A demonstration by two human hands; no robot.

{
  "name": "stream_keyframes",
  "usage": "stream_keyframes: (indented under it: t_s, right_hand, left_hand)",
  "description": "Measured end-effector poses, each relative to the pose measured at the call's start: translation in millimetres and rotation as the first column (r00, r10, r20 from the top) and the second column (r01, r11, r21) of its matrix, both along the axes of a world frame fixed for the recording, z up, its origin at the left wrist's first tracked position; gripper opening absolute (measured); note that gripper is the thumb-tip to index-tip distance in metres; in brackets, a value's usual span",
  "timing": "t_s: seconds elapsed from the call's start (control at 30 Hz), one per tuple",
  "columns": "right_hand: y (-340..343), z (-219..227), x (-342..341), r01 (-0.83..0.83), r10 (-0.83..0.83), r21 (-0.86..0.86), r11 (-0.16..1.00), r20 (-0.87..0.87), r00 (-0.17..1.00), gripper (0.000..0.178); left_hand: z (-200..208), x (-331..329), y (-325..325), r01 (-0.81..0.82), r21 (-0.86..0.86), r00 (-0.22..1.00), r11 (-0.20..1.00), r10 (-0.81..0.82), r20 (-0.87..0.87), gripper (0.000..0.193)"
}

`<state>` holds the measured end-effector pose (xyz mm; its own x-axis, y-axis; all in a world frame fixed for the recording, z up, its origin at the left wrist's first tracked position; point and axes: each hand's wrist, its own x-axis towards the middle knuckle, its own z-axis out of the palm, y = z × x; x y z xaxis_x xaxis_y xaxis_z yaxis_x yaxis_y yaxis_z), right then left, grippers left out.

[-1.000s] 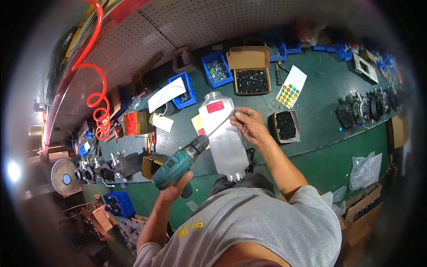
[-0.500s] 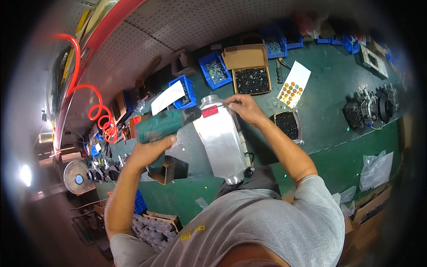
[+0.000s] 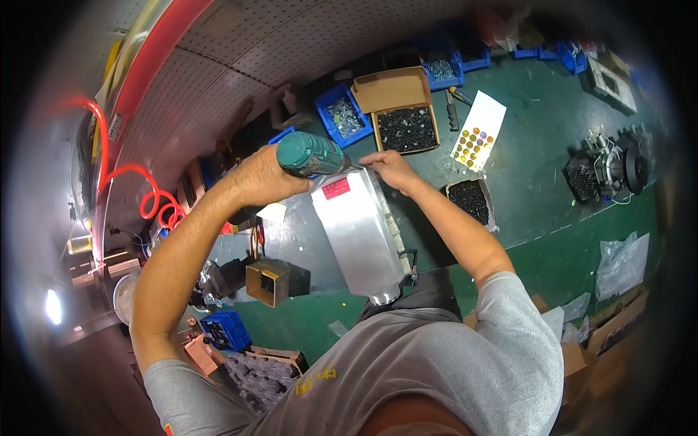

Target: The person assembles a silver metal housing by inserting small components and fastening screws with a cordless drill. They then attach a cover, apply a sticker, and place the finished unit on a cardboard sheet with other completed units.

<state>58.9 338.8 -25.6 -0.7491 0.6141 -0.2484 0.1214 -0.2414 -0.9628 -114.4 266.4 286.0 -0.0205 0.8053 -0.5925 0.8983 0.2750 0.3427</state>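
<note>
A teal cordless drill point(image 3: 311, 155) is gripped in my left hand point(image 3: 270, 178). It is held over the far end of a silver metal housing point(image 3: 350, 232), its front close to the fingertips of my right hand point(image 3: 395, 171). Those fingertips pinch together at the far right corner of the housing; whatever is between them is too small to make out. A red label point(image 3: 337, 189) is on the housing's upper face. The near end has a round metal collar point(image 3: 384, 297), and a black cable connector point(image 3: 408, 263) hangs at the right side. My hand partly hides the drill's grip.
Beyond the housing are a cardboard box of small black parts point(image 3: 406, 129) and a blue bin of screws point(image 3: 344, 116). A sticker sheet point(image 3: 480, 131) and a smaller black-parts box point(image 3: 469, 202) lie to the right. A motor-like assembly point(image 3: 607, 171) sits far right; an open carton point(image 3: 267, 282) is at left.
My left hand has swung the drill right and away from me, from beside the housing to above its far end. My right hand stays near the same corner.
</note>
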Motion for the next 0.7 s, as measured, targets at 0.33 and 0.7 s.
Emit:
stream_keyframes:
  t_s: [0.33, 0.7]
  right_hand:
    - [56.0, -17.5, -118.1, -0.723, 0.659, 0.296, 0.624, 0.299, 0.691, 0.061]
    - [56.1, -28.0, -133.3, -0.787, 0.715, 0.387, 0.48, 0.347, 0.607, 0.07]
  left_hand:
    - [-6.5, 6.4, 14.5, 0.03, -0.012, 0.998, 0.999, -0.029, 0.061, 0.038]
    - [-16.7, 2.9, 12.4, -0.038, -0.053, 0.997, 0.998, 0.041, 0.069, 0.036]
